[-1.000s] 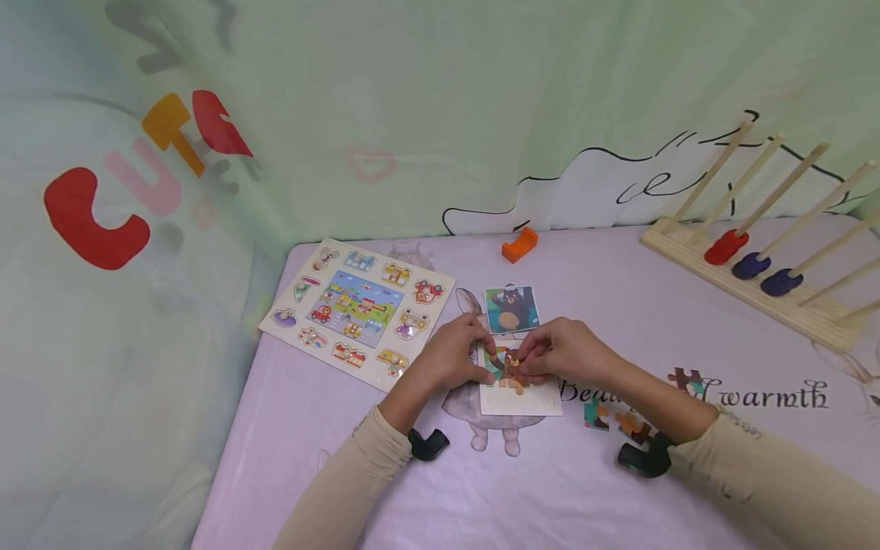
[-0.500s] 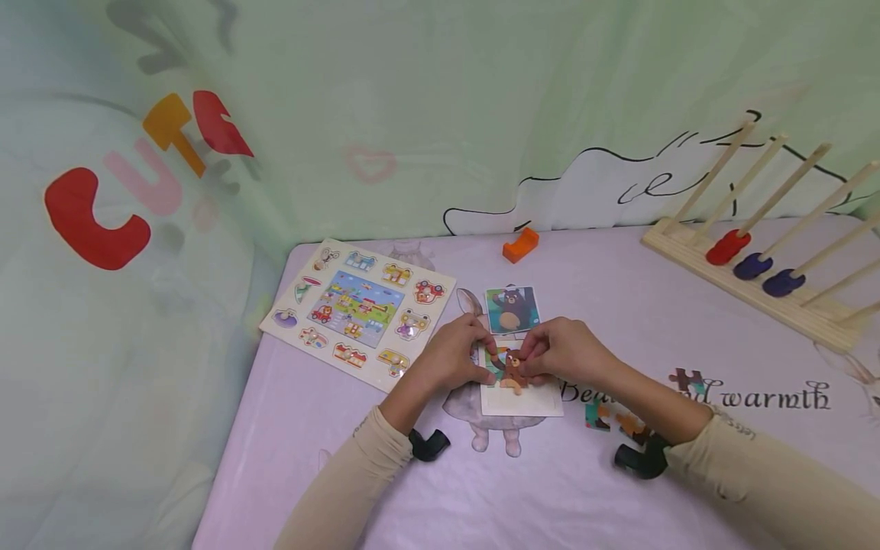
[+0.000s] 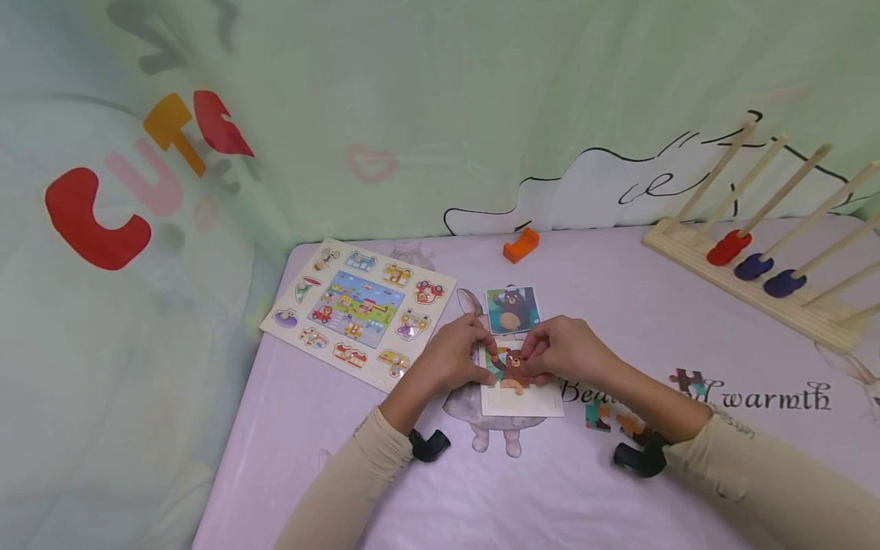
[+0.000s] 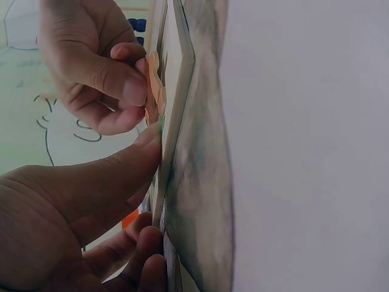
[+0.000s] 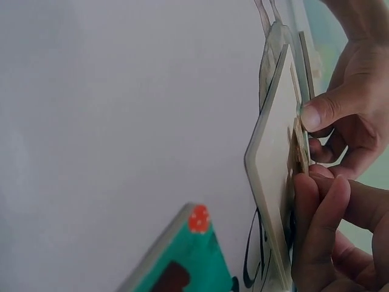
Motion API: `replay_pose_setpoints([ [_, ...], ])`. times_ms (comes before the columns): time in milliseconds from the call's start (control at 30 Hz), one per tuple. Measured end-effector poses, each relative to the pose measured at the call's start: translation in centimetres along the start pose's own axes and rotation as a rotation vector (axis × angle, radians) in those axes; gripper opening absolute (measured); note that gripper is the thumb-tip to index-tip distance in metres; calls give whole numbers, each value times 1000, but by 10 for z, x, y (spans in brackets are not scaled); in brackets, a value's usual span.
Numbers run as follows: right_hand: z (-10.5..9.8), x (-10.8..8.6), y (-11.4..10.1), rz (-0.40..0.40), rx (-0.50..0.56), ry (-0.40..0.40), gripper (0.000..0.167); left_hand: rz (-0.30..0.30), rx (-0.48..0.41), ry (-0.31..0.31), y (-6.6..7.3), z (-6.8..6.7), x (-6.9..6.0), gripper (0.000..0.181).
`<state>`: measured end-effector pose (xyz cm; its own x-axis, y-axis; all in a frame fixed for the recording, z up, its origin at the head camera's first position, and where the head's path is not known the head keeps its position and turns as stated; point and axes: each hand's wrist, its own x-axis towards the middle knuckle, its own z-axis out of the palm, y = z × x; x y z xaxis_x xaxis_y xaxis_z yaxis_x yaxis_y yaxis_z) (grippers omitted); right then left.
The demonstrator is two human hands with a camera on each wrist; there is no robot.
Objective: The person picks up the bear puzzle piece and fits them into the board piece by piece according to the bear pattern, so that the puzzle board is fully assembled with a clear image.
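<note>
A small pale puzzle board [image 3: 522, 403] lies on the table, with joined bear pieces [image 3: 512, 373] in its upper left part. My left hand [image 3: 454, 353] rests at the board's left edge, thumb and fingers curved over the pieces there. From the right, my right hand [image 3: 567, 351] pinches the right side of a brown bear piece [image 4: 153, 91], which sits slightly raised at the board in the left wrist view. Just above the board is a bear picture card [image 3: 512, 311]. Loose pieces lie to the right: one teal [image 3: 596, 416], one orange and brown [image 3: 631, 426], one brown [image 3: 686, 380].
A larger vehicle puzzle board [image 3: 357, 309] lies at the left. An orange block [image 3: 520, 245] stands near the back edge. At the right is a wooden peg rack [image 3: 756, 283] with red and blue beads. Black objects [image 3: 429, 445] are by both wrists.
The brown piece under my right fingers has shifted very slightly, and the gap beside the bear's head looks smaller. My left hand has stayed in place.
</note>
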<state>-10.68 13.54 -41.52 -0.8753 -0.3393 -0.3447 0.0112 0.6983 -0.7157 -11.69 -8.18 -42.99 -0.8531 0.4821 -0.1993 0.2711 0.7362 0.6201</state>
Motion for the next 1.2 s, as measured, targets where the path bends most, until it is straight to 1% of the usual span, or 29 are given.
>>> replay_pose_setpoints([
  [267, 1, 2, -1, 31, -2, -2, 18, -7, -6, -1, 0, 1, 1, 28],
  [567, 2, 1, 0, 27, -54, 33, 20, -3, -1, 2, -1, 1, 1, 28],
  [800, -3, -3, 7, 34, -32, 26, 21, -10, -10, -3, -1, 1, 0, 28],
  [1033, -5, -3, 12, -9, -49, 24, 22, -23, -7, -17, -1, 1, 1, 27],
  [1200, -5, -2, 12, -6, -50, 20, 22, -19, 9, -22, 0, 1, 4, 23],
])
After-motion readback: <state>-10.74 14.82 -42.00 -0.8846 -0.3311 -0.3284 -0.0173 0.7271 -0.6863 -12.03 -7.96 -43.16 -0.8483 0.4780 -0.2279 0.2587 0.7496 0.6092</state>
